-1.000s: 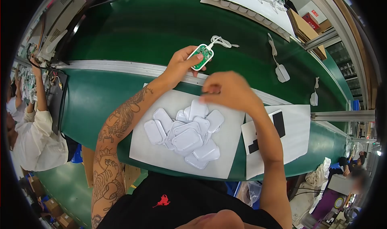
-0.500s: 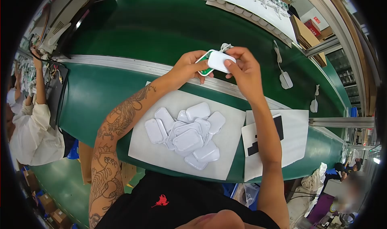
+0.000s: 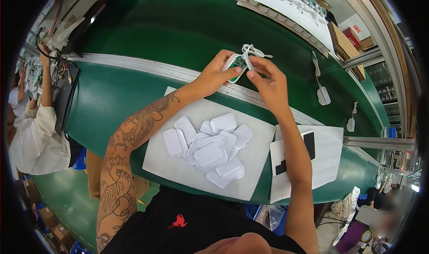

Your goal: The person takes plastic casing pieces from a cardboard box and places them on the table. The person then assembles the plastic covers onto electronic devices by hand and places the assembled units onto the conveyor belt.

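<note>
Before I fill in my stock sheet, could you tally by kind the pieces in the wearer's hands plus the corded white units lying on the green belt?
Open housing with green board, in left hand: 1
White cover, in right hand: 1
Corded white units on the green belt: 2
Total: 4

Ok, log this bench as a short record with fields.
Left grip: white housing, green circuit board exposed
Right grip: white cover, seen nearly edge-on beside the housing
Fit: cover not closed over the board
Cable: white, looped, over the green belt
Cover pile: loose, overlapping, on a white sheet
Farther right: two white corded units on the belt
</note>
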The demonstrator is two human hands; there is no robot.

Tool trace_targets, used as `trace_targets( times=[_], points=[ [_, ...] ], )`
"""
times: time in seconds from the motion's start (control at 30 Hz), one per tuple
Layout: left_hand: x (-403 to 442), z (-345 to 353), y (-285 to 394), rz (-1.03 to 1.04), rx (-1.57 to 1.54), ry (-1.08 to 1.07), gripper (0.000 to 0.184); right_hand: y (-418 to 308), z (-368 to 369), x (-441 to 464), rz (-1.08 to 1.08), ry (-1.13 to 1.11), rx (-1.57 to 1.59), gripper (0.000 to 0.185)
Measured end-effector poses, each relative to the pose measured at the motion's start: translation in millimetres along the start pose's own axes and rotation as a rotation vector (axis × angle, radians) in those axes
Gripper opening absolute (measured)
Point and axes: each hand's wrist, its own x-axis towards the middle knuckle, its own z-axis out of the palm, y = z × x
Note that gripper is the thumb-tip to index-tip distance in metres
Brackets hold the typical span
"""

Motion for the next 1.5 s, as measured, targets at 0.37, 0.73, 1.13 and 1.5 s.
trace_targets(
  times=[0.37,0.73,1.13,1.5],
  points=[
    [3,-5,4,-0.070,-0.167,-0.041,0.046,6,-6,4,0.051,-0.024,0.110,0.043],
    [-3,0,2,0.205,0.136,0.035,0.045,-6,1,-1,0.151,-0.038,0.004,0.053],
    [-11,3,-9,0.504,0.459,0.099,0.055,-11,17,-8,0.024,-0.002,0.005,0.054],
    [-2,6,5,0.220,-0.011,0.021,0.040,-5,13,-7,-0.111,0.105,-0.104,0.052]
  ],
)
